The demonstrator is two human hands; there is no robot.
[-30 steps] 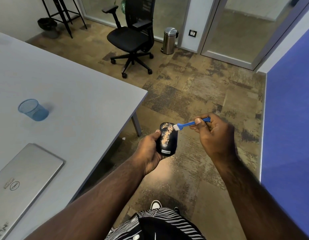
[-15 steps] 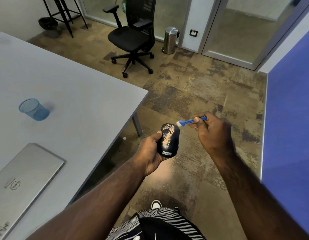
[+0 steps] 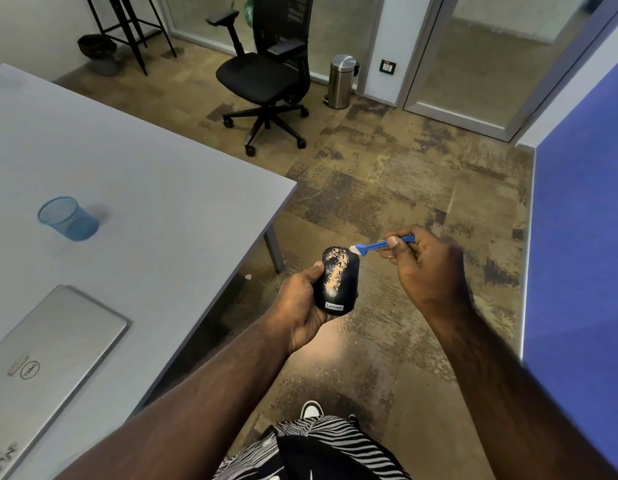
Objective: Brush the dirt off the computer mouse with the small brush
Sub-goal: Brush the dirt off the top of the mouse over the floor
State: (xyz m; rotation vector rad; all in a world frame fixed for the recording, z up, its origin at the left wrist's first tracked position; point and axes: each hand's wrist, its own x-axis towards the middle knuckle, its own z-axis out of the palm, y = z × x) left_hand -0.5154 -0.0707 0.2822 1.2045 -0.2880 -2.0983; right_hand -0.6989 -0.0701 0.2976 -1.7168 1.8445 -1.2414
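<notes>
Our left hand grips the black computer mouse over the floor, tan dirt streaked down its back. Our right hand pinches the small blue brush, bristles at the mouse's top right corner. Left of us: grey table with blue mesh cup and closed laptop. Beyond: office chair, steel bin, mottled brown carpet.

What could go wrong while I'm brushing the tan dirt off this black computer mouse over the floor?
The black Lenovo computer mouse sits in the left hand over bare floor, beside the grey table; a hard stroke could knock it loose. The small blue brush in the right hand touches only the far edge, so the tan dirt streak may smear or fall onto the patterned floor.
</notes>
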